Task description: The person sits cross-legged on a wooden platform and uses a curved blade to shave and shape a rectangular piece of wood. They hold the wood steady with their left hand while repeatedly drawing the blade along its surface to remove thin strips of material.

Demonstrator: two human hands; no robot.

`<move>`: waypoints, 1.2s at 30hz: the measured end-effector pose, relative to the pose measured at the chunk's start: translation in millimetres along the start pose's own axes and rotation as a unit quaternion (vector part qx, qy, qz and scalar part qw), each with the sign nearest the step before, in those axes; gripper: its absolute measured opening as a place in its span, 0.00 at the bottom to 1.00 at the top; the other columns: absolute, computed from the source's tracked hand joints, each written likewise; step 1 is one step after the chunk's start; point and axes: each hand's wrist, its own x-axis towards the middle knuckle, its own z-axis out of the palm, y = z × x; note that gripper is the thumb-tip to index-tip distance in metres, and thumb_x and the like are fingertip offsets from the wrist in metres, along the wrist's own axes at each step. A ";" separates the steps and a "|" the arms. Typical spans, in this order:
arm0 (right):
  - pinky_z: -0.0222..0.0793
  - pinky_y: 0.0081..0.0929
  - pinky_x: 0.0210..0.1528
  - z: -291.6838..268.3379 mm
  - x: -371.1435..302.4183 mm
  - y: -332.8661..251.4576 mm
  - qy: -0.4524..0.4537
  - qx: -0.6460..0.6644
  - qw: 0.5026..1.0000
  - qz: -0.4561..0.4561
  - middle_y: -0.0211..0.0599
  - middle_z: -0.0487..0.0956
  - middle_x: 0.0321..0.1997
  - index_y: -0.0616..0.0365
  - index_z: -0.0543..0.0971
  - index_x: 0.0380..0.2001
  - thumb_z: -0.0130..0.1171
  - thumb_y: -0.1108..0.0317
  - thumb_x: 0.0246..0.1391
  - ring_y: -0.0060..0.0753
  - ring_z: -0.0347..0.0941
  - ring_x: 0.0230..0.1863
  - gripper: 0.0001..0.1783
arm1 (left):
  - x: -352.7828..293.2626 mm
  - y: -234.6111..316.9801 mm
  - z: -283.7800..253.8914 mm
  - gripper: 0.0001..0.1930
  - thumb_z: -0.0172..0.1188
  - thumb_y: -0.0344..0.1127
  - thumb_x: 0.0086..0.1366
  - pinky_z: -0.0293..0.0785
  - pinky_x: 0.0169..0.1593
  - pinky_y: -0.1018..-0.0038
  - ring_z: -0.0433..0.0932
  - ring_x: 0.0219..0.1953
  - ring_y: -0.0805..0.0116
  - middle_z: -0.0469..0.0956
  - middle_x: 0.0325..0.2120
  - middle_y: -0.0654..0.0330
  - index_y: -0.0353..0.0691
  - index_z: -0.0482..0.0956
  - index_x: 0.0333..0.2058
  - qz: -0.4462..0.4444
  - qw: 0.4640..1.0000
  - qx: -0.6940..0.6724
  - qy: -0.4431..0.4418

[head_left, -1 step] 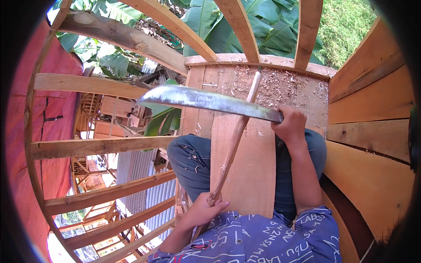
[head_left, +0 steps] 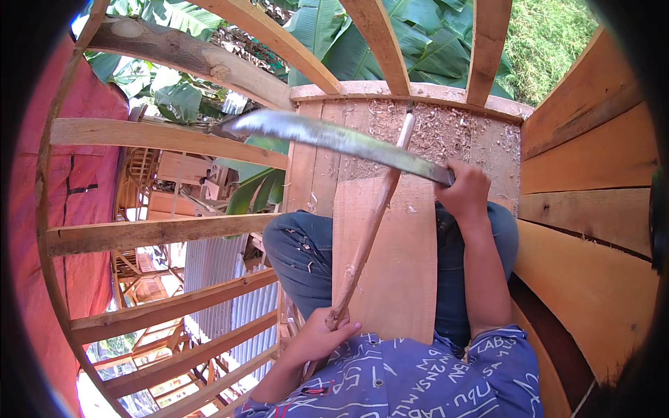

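Note:
A long wooden stick (head_left: 367, 244) slants across a flat board (head_left: 398, 279) on my lap. My left hand (head_left: 326, 336) is closed round its near end, thumb stretched along it. The far end looks pale and pared and reaches over the plank floor. My right hand (head_left: 465, 189) grips a machete (head_left: 334, 141) by its handle, which the fingers hide. The wide curved blade lies crosswise over the upper stick and points left, its tip slightly blurred. I cannot tell whether the blade touches the wood.
Curled wood shavings (head_left: 446, 136) litter the plank floor beyond my knees. A slatted timber railing (head_left: 167, 228) runs along the left and front. Wide boards (head_left: 585, 205) form a wall close on my right. Banana leaves (head_left: 432, 42) and a red tarp (head_left: 77, 202) are outside.
The machete's tip has swung up and away from me, so the blade tilts more steeply. My left hand and the stick have barely moved.

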 end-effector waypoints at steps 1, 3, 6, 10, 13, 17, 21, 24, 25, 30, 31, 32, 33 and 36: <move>0.71 0.43 0.29 -1.7 4.3 6.2 0.001 0.012 1.000 0.026 0.44 0.78 0.20 0.54 0.80 0.22 0.59 0.63 0.42 0.51 0.76 0.25 0.07 | -6.8 -3.7 1.2 0.19 0.63 0.38 0.61 0.56 0.22 0.77 0.59 0.19 0.83 0.62 0.13 0.71 0.41 0.64 0.19 0.001 1.000 -0.012 0.002; 0.71 0.44 0.30 -8.9 13.7 17.1 0.017 0.045 0.995 0.082 0.45 0.77 0.20 0.55 0.80 0.21 0.59 0.64 0.42 0.53 0.76 0.26 0.07 | -11.1 -0.6 1.9 0.19 0.63 0.38 0.61 0.56 0.22 0.77 0.59 0.19 0.83 0.62 0.13 0.71 0.41 0.64 0.18 -0.032 0.999 -0.009 -0.030; 0.71 0.44 0.30 -11.4 3.1 9.3 -0.001 0.082 0.996 0.039 0.47 0.77 0.20 0.56 0.79 0.21 0.60 0.65 0.40 0.54 0.75 0.27 0.06 | 5.0 13.1 8.0 0.19 0.63 0.38 0.61 0.56 0.23 0.77 0.59 0.20 0.82 0.61 0.14 0.70 0.41 0.63 0.18 -0.043 0.999 0.010 -0.025; 0.70 0.42 0.28 -8.6 -8.4 -8.3 -0.004 0.083 0.996 -0.041 0.44 0.77 0.20 0.53 0.79 0.20 0.60 0.65 0.39 0.51 0.75 0.25 0.05 | 12.4 11.6 7.1 0.20 0.62 0.38 0.61 0.56 0.23 0.77 0.59 0.20 0.82 0.61 0.13 0.70 0.41 0.61 0.18 0.002 0.999 0.050 -0.002; 0.68 0.39 0.25 -7.2 -4.7 -6.9 -0.014 0.059 0.998 -0.022 0.43 0.76 0.18 0.54 0.79 0.19 0.61 0.65 0.40 0.51 0.75 0.24 0.05 | 1.7 13.4 5.9 0.20 0.62 0.38 0.61 0.56 0.23 0.76 0.59 0.20 0.82 0.61 0.14 0.69 0.41 0.61 0.18 -0.007 1.000 0.028 0.011; 0.69 0.40 0.26 -7.0 -4.3 3.4 -0.002 0.024 0.999 -0.026 0.40 0.77 0.18 0.51 0.80 0.19 0.60 0.62 0.39 0.47 0.76 0.24 0.06 | 1.2 12.6 5.6 0.19 0.62 0.38 0.61 0.57 0.23 0.77 0.58 0.20 0.82 0.61 0.14 0.70 0.42 0.61 0.19 -0.008 1.000 0.024 -0.004; 0.70 0.41 0.28 -4.3 -3.8 7.4 -0.001 0.023 1.000 -0.010 0.42 0.77 0.19 0.53 0.80 0.20 0.60 0.63 0.39 0.49 0.76 0.25 0.06 | -1.5 23.1 4.4 0.17 0.61 0.34 0.61 0.65 0.24 0.78 0.66 0.21 0.80 0.65 0.16 0.69 0.42 0.63 0.19 -0.043 0.999 0.032 -0.011; 0.71 0.42 0.30 -9.3 5.0 13.4 -0.007 -0.009 0.999 0.048 0.44 0.78 0.20 0.55 0.81 0.21 0.60 0.62 0.41 0.52 0.76 0.26 0.08 | -13.6 18.1 0.1 0.16 0.61 0.34 0.61 0.65 0.25 0.78 0.66 0.21 0.80 0.64 0.16 0.69 0.42 0.63 0.20 -0.057 0.998 0.034 -0.013; 0.71 0.42 0.30 -10.3 8.3 15.1 0.003 0.000 0.997 0.074 0.44 0.78 0.20 0.55 0.81 0.22 0.60 0.62 0.41 0.52 0.76 0.27 0.09 | -20.5 13.6 -1.8 0.16 0.61 0.34 0.61 0.64 0.25 0.78 0.66 0.20 0.80 0.64 0.16 0.69 0.42 0.64 0.20 -0.060 0.998 0.029 -0.018; 0.71 0.42 0.30 -19.6 18.1 18.8 -0.006 0.075 0.988 0.137 0.45 0.77 0.20 0.57 0.81 0.23 0.60 0.62 0.44 0.53 0.76 0.25 0.10 | -11.9 5.6 0.0 0.15 0.62 0.35 0.61 0.63 0.25 0.79 0.65 0.20 0.80 0.64 0.17 0.69 0.42 0.64 0.22 -0.051 0.998 -0.009 -0.033; 0.71 0.42 0.30 -24.7 15.0 13.4 -0.019 0.092 0.986 0.136 0.45 0.77 0.20 0.58 0.81 0.23 0.60 0.63 0.44 0.53 0.75 0.25 0.09 | -4.3 3.4 0.1 0.15 0.62 0.35 0.61 0.63 0.25 0.79 0.65 0.20 0.81 0.64 0.17 0.69 0.42 0.64 0.22 -0.049 0.998 -0.019 -0.035; 0.71 0.40 0.28 -22.0 9.4 10.7 -0.012 0.094 0.992 0.085 0.45 0.77 0.19 0.57 0.80 0.22 0.60 0.64 0.44 0.52 0.75 0.24 0.07 | 1.1 4.0 0.2 0.16 0.62 0.36 0.61 0.63 0.25 0.79 0.65 0.20 0.81 0.64 0.17 0.69 0.42 0.64 0.22 -0.047 0.998 -0.028 -0.038; 0.71 0.40 0.28 -20.1 2.5 6.9 -0.011 0.092 0.995 0.047 0.45 0.76 0.19 0.56 0.80 0.21 0.60 0.65 0.43 0.52 0.75 0.24 0.07 | 5.1 8.3 1.3 0.16 0.62 0.36 0.61 0.63 0.25 0.79 0.65 0.21 0.81 0.63 0.17 0.69 0.43 0.63 0.21 -0.037 0.998 -0.032 -0.044; 0.71 0.41 0.28 -14.1 -9.3 -8.2 -0.006 0.084 0.996 -0.031 0.44 0.76 0.17 0.54 0.79 0.18 0.59 0.65 0.42 0.51 0.75 0.24 0.06 | 12.5 19.8 0.5 0.17 0.61 0.36 0.62 0.63 0.25 0.79 0.65 0.21 0.81 0.63 0.17 0.70 0.43 0.62 0.21 -0.015 0.998 -0.027 -0.055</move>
